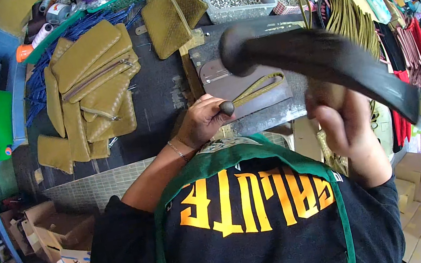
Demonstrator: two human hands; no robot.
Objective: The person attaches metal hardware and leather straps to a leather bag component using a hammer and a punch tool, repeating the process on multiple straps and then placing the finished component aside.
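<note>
Nearest the camera, right of center: hammer, blurred, in closed grip of right hand. At center: dark rod, pinched between thumb and forefinger of left hand, rounded end up. Just right of rod: looped strap, on gray sheet. Upper left: olive pouches, piled on table. Upper center: tub of metal pieces.

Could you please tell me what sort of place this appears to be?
Probably a bag-making workshop: olive pouches lie piled on the bench, a clear tub holds small metal parts, and the right hand grips a dark-headed hammer.
</note>
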